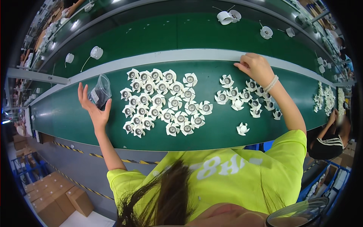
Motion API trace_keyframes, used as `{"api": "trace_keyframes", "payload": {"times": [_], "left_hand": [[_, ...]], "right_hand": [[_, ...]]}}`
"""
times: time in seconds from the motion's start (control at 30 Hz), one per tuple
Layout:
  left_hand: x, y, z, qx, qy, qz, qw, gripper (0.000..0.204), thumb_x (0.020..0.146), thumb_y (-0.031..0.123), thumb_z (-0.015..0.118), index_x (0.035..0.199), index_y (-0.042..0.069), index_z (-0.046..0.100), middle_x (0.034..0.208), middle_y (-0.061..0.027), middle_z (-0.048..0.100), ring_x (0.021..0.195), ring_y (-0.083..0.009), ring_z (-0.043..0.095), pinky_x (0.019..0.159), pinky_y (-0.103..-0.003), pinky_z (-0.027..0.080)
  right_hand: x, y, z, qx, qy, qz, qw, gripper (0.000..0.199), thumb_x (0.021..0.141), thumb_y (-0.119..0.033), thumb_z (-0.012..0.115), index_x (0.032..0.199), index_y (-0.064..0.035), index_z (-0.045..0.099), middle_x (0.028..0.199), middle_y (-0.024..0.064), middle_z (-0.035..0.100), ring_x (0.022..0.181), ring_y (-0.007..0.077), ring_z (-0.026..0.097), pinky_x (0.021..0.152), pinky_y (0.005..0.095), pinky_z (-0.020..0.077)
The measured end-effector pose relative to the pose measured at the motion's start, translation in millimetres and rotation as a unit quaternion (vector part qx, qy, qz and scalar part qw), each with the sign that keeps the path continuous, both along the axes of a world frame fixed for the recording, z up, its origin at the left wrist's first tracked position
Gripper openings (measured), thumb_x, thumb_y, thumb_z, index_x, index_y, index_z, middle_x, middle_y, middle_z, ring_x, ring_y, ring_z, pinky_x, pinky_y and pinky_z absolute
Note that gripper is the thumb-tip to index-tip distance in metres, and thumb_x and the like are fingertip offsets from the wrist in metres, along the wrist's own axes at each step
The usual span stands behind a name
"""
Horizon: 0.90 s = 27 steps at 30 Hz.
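Observation:
My left hand is at the left of the green table, thumb and fingers loosely around a small clear plastic bag with dark contents. To its right lies a big cluster of white fan impellers with grey hubs. My right hand reaches far forward, its fingertips resting on the grey rail at the table's back edge, holding nothing; a pale bead bracelet is on the wrist. A smaller group of impellers lies below that hand. One single impeller sits nearer to me.
Beyond the rail runs a green conveyor belt carrying several white round parts with wires. Another person sits at the right beside more white impellers. Cardboard boxes stand on the floor at lower left.

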<state>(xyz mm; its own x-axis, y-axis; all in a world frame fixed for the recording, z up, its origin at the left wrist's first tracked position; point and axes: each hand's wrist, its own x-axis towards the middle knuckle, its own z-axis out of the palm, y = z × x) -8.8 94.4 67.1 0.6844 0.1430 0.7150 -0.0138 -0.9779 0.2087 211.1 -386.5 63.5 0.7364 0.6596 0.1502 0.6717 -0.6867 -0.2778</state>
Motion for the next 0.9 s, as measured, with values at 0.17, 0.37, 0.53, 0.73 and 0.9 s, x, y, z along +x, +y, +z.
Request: {"api": "trace_keyframes", "payload": {"times": [0.17, 0.37, 0.53, 0.73, 0.9], "left_hand": [[0.1, -77.0, 65.3, -0.025, 0.121, -0.109, 0.986, 0.046, 0.083, 0.017, 0.067, 0.127, 0.006, 0.063, 0.130, -0.0108, 0.065, 0.121, -0.0267, 0.056, 0.107, -0.038, 0.038], [48.7, -174.2, 42.9, 0.070, 0.300, -0.270, 0.912, 0.038, 0.094, 0.028, 0.067, 0.124, 0.007, 0.063, 0.132, -0.0041, 0.062, 0.121, -0.0241, 0.056, 0.108, -0.040, 0.039], [62.1, -185.4, 5.0, 0.050, 0.251, -0.291, 0.922, 0.035, 0.094, 0.029, 0.067, 0.122, 0.008, 0.063, 0.127, -0.0045, 0.062, 0.119, -0.0241, 0.057, 0.107, -0.039, 0.039], [56.8, -169.9, -0.7, 0.035, 0.155, -0.248, 0.956, 0.028, 0.093, 0.027, 0.069, 0.113, 0.008, 0.065, 0.118, -0.0035, 0.064, 0.110, -0.0217, 0.059, 0.104, -0.038, 0.042], [50.1, -166.1, -5.4, 0.069, 0.149, -0.234, 0.958, 0.020, 0.092, 0.025, 0.070, 0.102, 0.009, 0.066, 0.109, -0.0018, 0.065, 0.100, -0.0193, 0.059, 0.099, -0.035, 0.044]], "right_hand": [[41.8, 24.6, 7.1, -0.087, -0.025, 0.052, 0.994, 0.016, 0.089, -0.012, 0.068, 0.080, -0.0053, 0.059, 0.080, 0.0067, 0.062, 0.074, 0.0293, 0.062, 0.067, 0.0398, 0.0501], [129.1, 105.1, -35.2, -0.041, -0.232, -0.088, 0.968, 0.042, 0.089, -0.029, 0.073, 0.126, -0.0153, 0.058, 0.113, 0.0111, 0.062, 0.091, 0.0319, 0.066, 0.078, 0.0418, 0.0559], [135.0, 125.2, -34.3, -0.097, -0.146, -0.145, 0.974, 0.039, 0.091, -0.037, 0.073, 0.116, -0.0127, 0.057, 0.104, 0.0137, 0.064, 0.085, 0.0325, 0.067, 0.077, 0.0415, 0.0562], [57.6, 111.4, 6.0, 0.162, 0.143, 0.031, 0.976, 0.029, 0.089, -0.022, 0.076, 0.103, -0.0084, 0.055, 0.108, 0.0145, 0.067, 0.082, 0.0257, 0.067, 0.080, 0.0353, 0.0555], [-5.8, 96.0, 2.7, 0.235, 0.192, 0.158, 0.940, 0.032, 0.082, -0.011, 0.082, 0.099, -0.0088, 0.055, 0.117, 0.0099, 0.068, 0.095, 0.0207, 0.065, 0.087, 0.0315, 0.0535]]}}
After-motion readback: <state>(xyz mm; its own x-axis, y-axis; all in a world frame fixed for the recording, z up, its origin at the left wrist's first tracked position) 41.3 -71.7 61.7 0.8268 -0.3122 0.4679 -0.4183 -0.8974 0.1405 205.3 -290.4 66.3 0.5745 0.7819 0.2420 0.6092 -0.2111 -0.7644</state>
